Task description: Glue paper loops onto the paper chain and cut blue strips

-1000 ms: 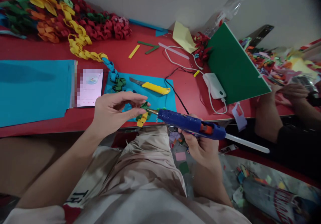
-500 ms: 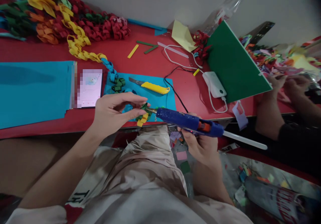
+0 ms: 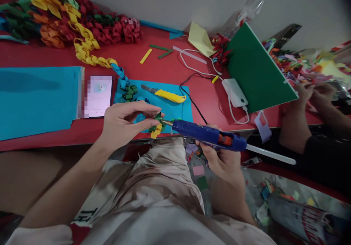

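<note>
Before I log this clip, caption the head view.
Over a red table, the left hand pinches green paper while the right hand points a blue glue gun at it.

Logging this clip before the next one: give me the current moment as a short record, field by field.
Left hand: pinches a green paper link
Right hand: holds a blue glue gun, white glue stick projecting from its back
Contact: metal nozzle at the green link; touching or not is unclear
Beyond the hands: yellow-handled cutter on a blue sheet
Left: lit phone, blue paper stack
Far left: heaped paper chains
Right: tilted green board, another person's hands
</note>
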A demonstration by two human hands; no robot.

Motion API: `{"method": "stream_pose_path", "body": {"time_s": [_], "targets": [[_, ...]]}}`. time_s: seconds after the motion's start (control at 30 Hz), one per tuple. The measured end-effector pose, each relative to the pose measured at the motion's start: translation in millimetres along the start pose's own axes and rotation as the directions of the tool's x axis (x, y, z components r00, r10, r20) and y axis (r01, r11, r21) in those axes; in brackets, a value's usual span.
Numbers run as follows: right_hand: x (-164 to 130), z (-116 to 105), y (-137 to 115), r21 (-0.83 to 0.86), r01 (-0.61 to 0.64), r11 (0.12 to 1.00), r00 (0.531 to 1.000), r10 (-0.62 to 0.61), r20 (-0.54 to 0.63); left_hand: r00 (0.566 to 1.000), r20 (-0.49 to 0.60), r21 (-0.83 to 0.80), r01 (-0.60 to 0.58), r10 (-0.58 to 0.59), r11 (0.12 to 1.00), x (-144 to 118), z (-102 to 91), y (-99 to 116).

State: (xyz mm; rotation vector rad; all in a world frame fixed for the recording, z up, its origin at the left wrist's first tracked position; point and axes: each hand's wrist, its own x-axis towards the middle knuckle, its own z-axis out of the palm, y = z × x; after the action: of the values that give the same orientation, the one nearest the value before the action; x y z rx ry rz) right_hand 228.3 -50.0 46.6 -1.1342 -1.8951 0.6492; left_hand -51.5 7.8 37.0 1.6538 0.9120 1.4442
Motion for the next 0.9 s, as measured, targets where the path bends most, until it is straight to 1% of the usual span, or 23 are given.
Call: {"method": "stream_pose_path", "body": {"time_s": [0.23,0.4,0.47,0.6,0.63,0.7,0.77,0.83,0.9], "targets": [[-0.2,1.7,-0.2,-0.020,-0.014,1.000,1.000,0.014,-0.016,1.000,0.004,0.000,-0.006,0.006,1.000,-0.4,0.9,-0.9],[1.6,0.7,0.4,-0.018,0.038,0.999,0.999,-0.038,0.001,1.000,0.009,0.003,0.011,-0.011,1.000,-0.7,0.5,-0.6],[1.4,1.5,0.5,-0.023,0.035,0.999,0.999,-0.035,0.004,1.000,0.006,0.015,0.014,-0.014,1.000,-0.9,0.2,-1.3],[-3.9,1.6,5.2,0.066,-0.004,0.998,1.000,0.005,-0.020,1.000,-0.003,0.031,0.018,-0.018,0.999,-1.0,0.4,-3.5],[-5.7,-0.4,8.3,0.087,-0.015,0.996,0.999,0.019,-0.038,1.000,-0.012,0.034,0.020,-0.020,0.999,-0.8,0.8,-4.0],[-8.8,-8.4,17.7,0.086,-0.039,0.995,0.993,0.049,-0.108,0.999,-0.042,0.031,0.035,-0.034,0.999,-0.2,1.4,-4.9],[-9.9,-21.3,31.6,0.007,-0.089,0.996,0.975,0.088,-0.202,0.995,-0.076,0.023,0.061,-0.059,0.998,0.7,1.8,-5.8],[-8.4,-35.6,49.0,-0.129,-0.148,0.981,0.955,0.108,-0.276,0.992,-0.101,0.016,0.081,-0.079,0.997,1.3,1.7,-6.8],[-5.1,-47.6,68.5,-0.274,-0.175,0.946,0.943,0.081,-0.323,0.990,-0.112,0.008,0.085,-0.083,0.996,1.6,1.5,-8.0]]}}
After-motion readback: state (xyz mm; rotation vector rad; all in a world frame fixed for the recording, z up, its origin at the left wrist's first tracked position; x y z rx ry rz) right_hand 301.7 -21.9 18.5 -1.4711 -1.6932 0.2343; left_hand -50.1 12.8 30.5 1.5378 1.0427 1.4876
